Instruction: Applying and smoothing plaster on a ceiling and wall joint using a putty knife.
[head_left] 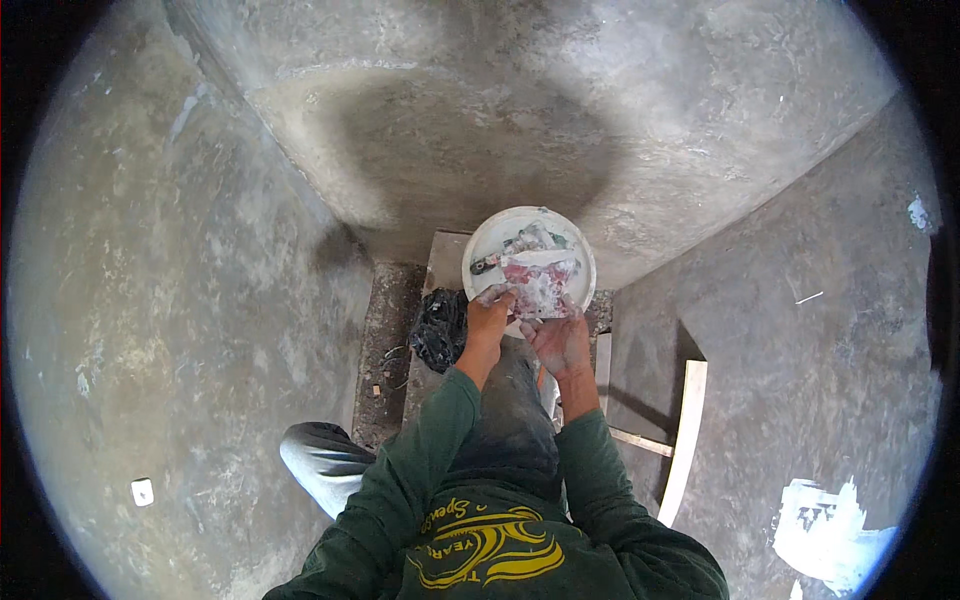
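A red sheet-like piece (540, 286), smeared with white powder or paste, lies over the round white bucket or tub (472, 240). It may be a plastic bag, but its kind is not clear. My left hand (488, 318) pinches its near left edge with the fingertips. At the near right edge, my right hand (558, 342) is closed on it too, thumb and fingers bent around the border. A tool with a dark handle (485, 264) rests at the left side of the round rim. Greenish and whitish crumpled material (535, 238) shows behind the red piece.
A crumpled black plastic bag (438, 330) lies left of the tub, on a board (447, 255). Bare plastered walls rise close in front and on both sides. A pale wooden plank (686, 440) stands at the right. A small white wall box (142, 492) is at the left.
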